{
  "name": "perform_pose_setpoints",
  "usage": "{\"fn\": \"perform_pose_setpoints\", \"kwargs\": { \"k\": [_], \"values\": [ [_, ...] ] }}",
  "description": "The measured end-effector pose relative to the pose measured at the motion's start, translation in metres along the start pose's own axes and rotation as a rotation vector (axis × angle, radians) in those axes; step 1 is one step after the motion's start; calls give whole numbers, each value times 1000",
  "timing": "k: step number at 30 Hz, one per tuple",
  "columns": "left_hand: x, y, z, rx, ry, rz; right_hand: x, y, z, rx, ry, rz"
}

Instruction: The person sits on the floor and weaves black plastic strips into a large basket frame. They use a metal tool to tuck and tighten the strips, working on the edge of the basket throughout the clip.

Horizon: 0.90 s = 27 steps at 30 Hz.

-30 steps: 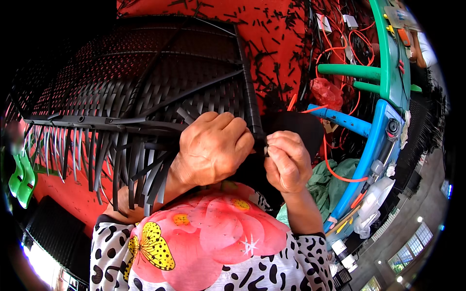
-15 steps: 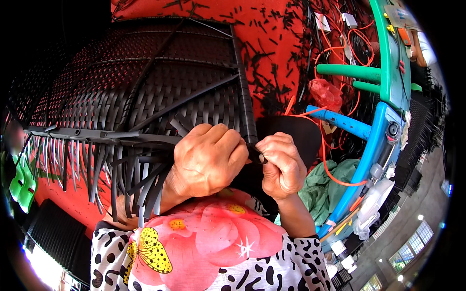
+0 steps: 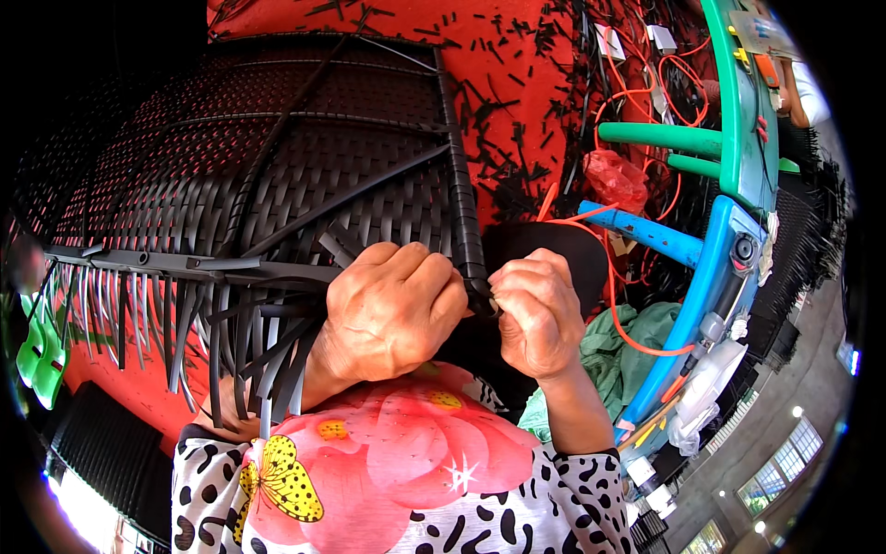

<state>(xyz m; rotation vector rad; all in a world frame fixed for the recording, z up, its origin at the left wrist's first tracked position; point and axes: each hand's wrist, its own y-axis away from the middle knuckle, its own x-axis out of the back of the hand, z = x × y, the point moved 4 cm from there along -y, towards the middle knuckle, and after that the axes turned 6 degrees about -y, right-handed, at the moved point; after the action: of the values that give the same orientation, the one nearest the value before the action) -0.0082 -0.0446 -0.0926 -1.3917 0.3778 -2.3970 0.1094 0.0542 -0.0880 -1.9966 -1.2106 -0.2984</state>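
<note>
A large woven panel of dark flat strips (image 3: 369, 189) on a metal frame spreads before me, its loose strip ends (image 3: 189, 314) dangling along the near edge. My left hand (image 3: 395, 309) is closed in a fist at the near right corner of the panel, fingers curled downward; whatever lies in its grip is hidden. Beside it, my right hand (image 3: 537, 314) pinches a dark strip close to the bottom of the wrapped frame post (image 3: 469, 231). Only a small bit of that strip shows between thumb and fingers.
Right of me stand a blue stool (image 3: 711, 277) carrying tools and a green stool (image 3: 729, 120). An orange hose (image 3: 614, 277) winds across the red floor covering (image 3: 526, 55), littered with black strip scraps. Green cloth (image 3: 637, 342) lies beneath the blue stool's edge.
My right hand has turned slightly, its fingers closing nearer the frame post's end. My left hand stays almost in place.
</note>
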Motion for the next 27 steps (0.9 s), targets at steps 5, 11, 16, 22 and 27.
{"fn": "perform_pose_setpoints", "kwargs": {
  "k": [5,11,16,22,27],
  "values": [
    [0,0,1,10,-9,10,0,-4,7,-50,-84,2],
    [-1,0,0,8,2,7,1,-10,13,-194,-151,-58],
    [-1,0,0,4,-5,1,2,-9,13,-73,-144,-74],
    [-2,1,2,15,-41,-18,2,-7,9,68,-31,-124],
    [-1,0,1,4,-45,-24,0,-12,5,29,-19,-167]
  ]
}}
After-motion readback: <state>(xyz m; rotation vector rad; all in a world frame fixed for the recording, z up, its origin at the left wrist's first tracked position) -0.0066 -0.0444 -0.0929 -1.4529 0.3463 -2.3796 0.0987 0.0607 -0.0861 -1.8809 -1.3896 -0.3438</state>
